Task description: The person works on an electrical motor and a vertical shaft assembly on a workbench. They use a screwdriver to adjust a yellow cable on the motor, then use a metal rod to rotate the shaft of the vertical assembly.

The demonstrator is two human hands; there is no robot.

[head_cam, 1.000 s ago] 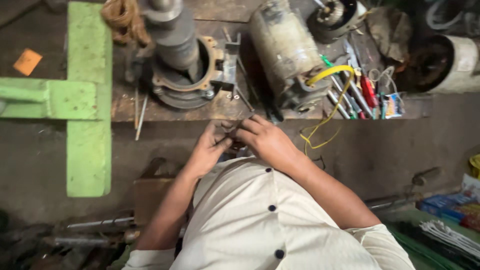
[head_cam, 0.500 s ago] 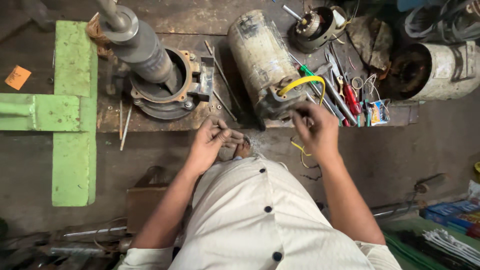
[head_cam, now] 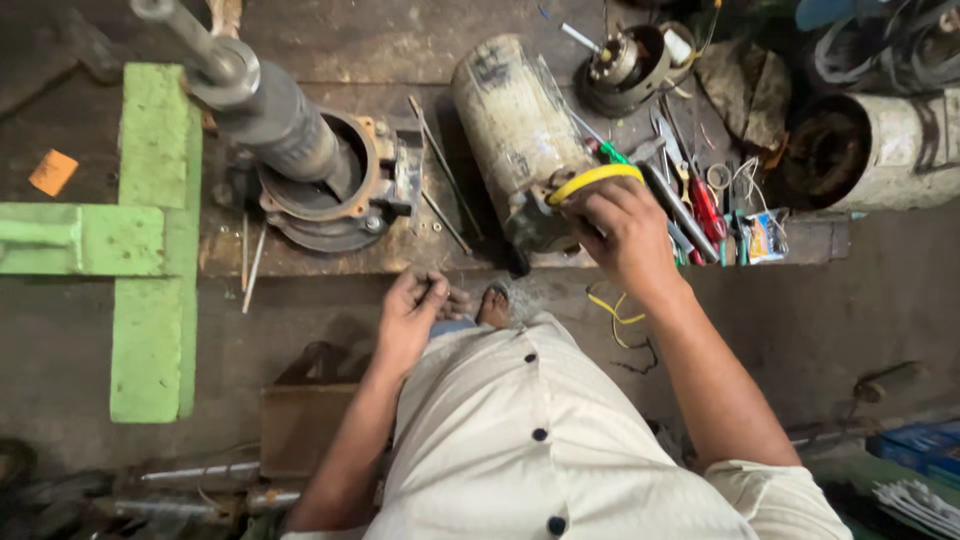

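Observation:
My right hand (head_cam: 622,232) reaches forward to the near end of a dirty cream cylindrical motor (head_cam: 510,120) on a low wooden board (head_cam: 330,250). Its fingers curl around a yellow wire (head_cam: 592,180) that loops over the motor's end and trails down below the wrist. My left hand (head_cam: 408,312) stays close to my lap at the board's front edge. Its fingers are pinched on a small dark metal piece (head_cam: 432,290), too small to identify. My bare toes (head_cam: 494,306) show just right of that hand.
A grey shaft in a rusty round housing (head_cam: 320,185) stands left of the motor. Thin rods (head_cam: 440,185) lie between them. Screwdrivers and pliers (head_cam: 695,215) lie right of the motor, beside a white cylinder (head_cam: 880,150). Green bars (head_cam: 150,240) lie at left, a small rotor (head_cam: 625,65) behind.
My right hand left my left hand in front of my lap and moved forward and right to the motor's end, on the yellow wire. The left hand stayed near my lap.

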